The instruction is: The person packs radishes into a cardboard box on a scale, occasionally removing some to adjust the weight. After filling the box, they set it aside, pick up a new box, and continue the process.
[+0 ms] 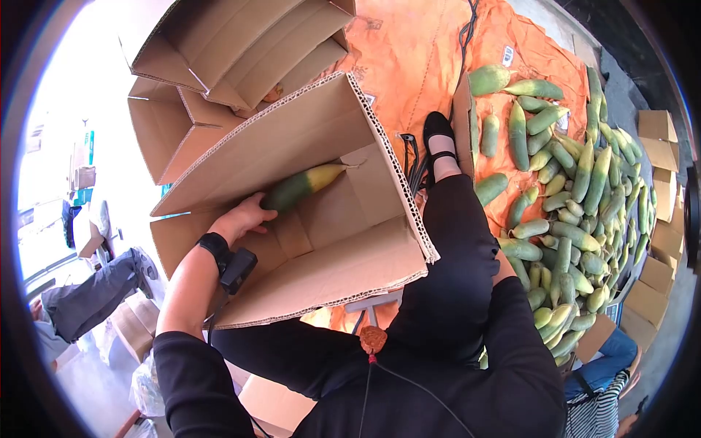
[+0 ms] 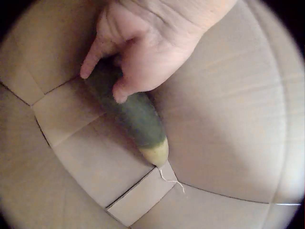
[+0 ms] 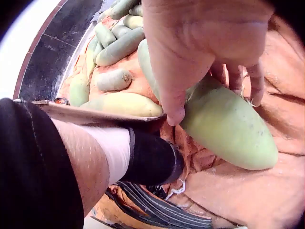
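Note:
Inside an open cardboard box (image 1: 321, 109), my left hand (image 1: 244, 219) grips the thick end of a green radish (image 1: 303, 186). Its pale tip and thin root point away from the hand, and in the left wrist view the radish (image 2: 138, 119) lies along the box floor with the thumb across it. Beyond my right knee, my right hand (image 3: 205, 43) grips another green radish (image 3: 228, 129) over the orange cloth, thumb on one side and fingers on the other. The knee hides most of this hand in the head view.
A large pile of green radishes (image 1: 577, 233) covers the orange cloth (image 1: 409, 44) at right. More cardboard boxes (image 1: 241, 44) stand at the upper left. An upright cardboard flap (image 1: 463, 124) stands beside my shoed foot (image 1: 439, 142). Another person's leg (image 1: 95, 292) shows at far left.

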`<state>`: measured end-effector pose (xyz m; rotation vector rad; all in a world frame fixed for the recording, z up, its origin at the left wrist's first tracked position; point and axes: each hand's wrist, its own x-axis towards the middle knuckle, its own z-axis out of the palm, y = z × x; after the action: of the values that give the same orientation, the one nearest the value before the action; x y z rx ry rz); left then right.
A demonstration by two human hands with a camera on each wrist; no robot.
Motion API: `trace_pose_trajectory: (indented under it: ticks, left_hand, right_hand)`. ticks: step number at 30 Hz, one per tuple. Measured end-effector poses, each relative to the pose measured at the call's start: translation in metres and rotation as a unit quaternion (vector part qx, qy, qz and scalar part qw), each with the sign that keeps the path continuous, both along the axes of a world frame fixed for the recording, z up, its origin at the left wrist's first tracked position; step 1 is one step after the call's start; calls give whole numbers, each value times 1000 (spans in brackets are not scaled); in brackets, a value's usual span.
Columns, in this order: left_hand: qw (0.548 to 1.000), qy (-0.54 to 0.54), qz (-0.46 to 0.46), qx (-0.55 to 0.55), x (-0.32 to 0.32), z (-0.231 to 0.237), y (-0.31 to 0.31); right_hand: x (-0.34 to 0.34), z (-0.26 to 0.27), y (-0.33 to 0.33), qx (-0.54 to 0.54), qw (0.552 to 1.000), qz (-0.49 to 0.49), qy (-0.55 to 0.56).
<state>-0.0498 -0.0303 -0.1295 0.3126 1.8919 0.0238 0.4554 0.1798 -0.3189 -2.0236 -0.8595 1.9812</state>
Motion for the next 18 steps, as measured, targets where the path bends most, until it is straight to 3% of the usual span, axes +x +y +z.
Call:
trace_pose_trajectory:
  ticks: [3, 5, 7, 8, 12, 14, 16, 18]
  left_hand:
    - [1000, 4, -9, 30, -4, 4, 2]
    - [994, 4, -111, 3, -1, 30, 18]
    - [992, -21, -124, 25, 5, 60, 38]
    - [989, -45, -133, 40, 10, 77, 47]
    - [976, -59, -191, 80, 29, 152, 70]
    - [962, -82, -223, 136, 39, 186, 71]
    - [956, -58, -226, 179, 48, 208, 63]
    - [893, 52, -277, 351, 58, 227, 55]
  right_hand:
    - [12, 2, -1, 11, 1000, -9, 11]
    - [28, 3, -4, 15, 1000, -19, 19]
    - [34, 10, -4, 10, 998, -42, 38]
    - [43, 13, -6, -43, 989, -103, 99]
    - [83, 61, -4, -98, 976, -66, 184]
    - [81, 109, -9, -88, 982, -44, 163]
    - [63, 173, -17, 83, 991, 55, 84]
    - [56, 208, -9, 186, 971, 125, 82]
